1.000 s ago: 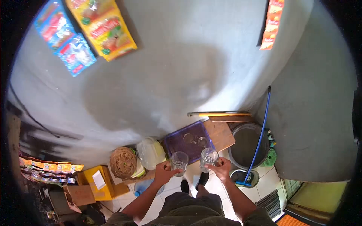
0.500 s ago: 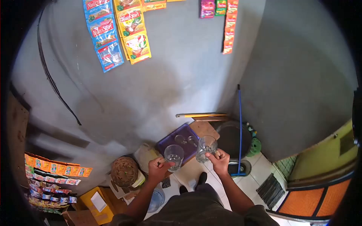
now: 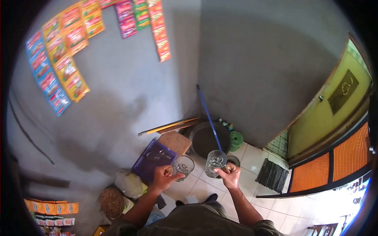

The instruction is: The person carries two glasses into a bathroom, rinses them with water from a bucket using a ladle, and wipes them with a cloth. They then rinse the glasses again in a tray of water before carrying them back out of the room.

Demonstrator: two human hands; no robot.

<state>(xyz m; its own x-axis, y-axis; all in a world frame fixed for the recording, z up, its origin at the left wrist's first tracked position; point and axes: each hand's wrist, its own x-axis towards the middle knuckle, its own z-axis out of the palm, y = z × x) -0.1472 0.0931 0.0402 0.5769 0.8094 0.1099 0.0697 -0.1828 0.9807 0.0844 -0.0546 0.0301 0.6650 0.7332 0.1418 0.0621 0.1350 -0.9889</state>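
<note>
A clear glass mug point(image 3: 184, 167) is gripped by its handle in my left hand point(image 3: 163, 179). My right hand point(image 3: 229, 175) is closed on the handle of a second clear glass mug point(image 3: 215, 162), its thumb against the glass. Both mugs are held apart in front of my body, above the tiled floor. Just beyond the left mug, a purple tray point(image 3: 146, 162) rests near the wall with glass items point(image 3: 158, 153) on it; their exact kind is hard to make out.
A wooden board point(image 3: 174, 142) and a dark round tub point(image 3: 210, 138) stand by the wall, a blue pole point(image 3: 207, 110) leaning there. Left are a plastic bag point(image 3: 130, 183) and a brown woven thing point(image 3: 112, 201). A dark mat point(image 3: 272, 176) lies right, before a yellow-green door point(image 3: 328, 106).
My view has turned to the right, bringing more of the door and floor into sight. Both mugs stay in my hands and are now away from the tray.
</note>
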